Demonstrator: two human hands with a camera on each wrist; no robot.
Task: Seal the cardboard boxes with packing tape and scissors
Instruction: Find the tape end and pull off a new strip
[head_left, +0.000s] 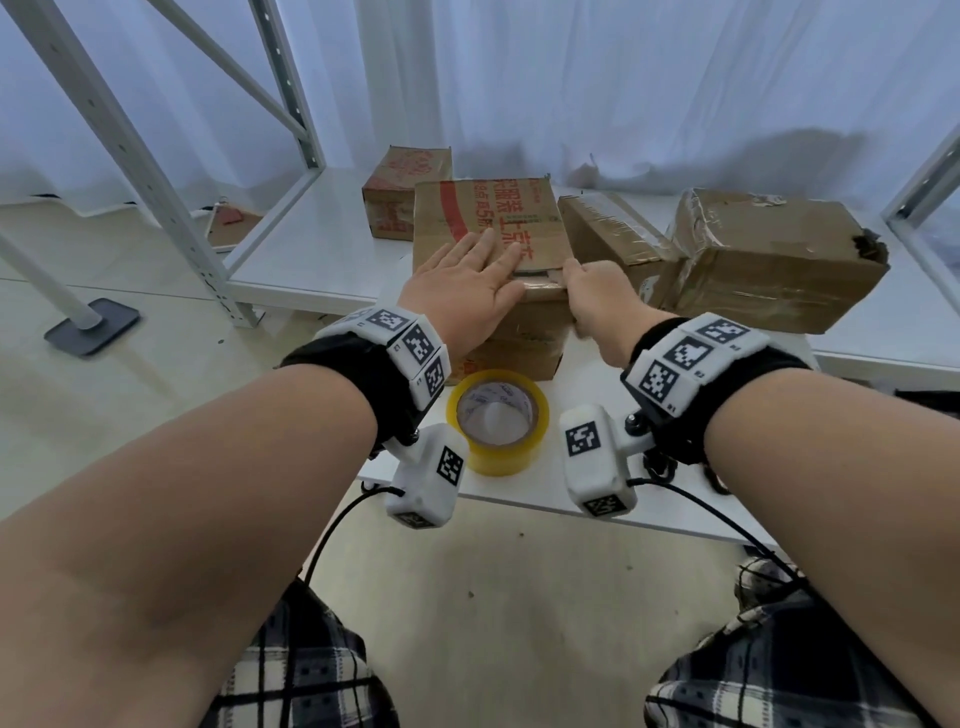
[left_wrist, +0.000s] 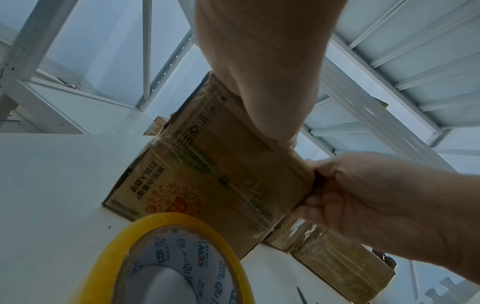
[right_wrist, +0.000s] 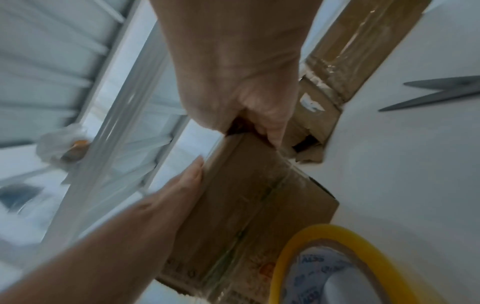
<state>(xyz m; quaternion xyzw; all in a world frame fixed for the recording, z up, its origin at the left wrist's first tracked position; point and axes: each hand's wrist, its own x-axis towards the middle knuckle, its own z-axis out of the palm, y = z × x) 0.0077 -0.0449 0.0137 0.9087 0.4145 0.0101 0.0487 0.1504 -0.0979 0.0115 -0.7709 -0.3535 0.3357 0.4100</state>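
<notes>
Right at the middle of the white table (head_left: 675, 519) stands the cardboard box (head_left: 488, 228) being worked on, its printed top flap carrying red lettering. The left hand (head_left: 462, 291) lies flat on that flap with fingers straight and spread, pressing it down; its grip is wide and holds nothing. The right hand (head_left: 597, 301) sits at the box's near right top corner with fingers curled, and the wrist views show thumb and fingers pinching the cardboard edge there, so its grip is narrow and closed on the box. Clear tape already runs down the box's front face.

Just in front of the box, by the table's near edge, the yellow roll of packing tape (head_left: 498, 421) lies flat on its side, apart from both hands. The scissors (right_wrist: 441, 90) lie on the table toward its right side, blades parted, well away from the right hand.

Beside the box on the right stand two more taped boxes, a narrow box (head_left: 608, 234) touching or just beside it, and a larger crumpled box (head_left: 769, 260) with a torn corner. Behind on the left, a small red-printed box (head_left: 405, 192) sits on the adjoining shelf (head_left: 291, 244).
</notes>
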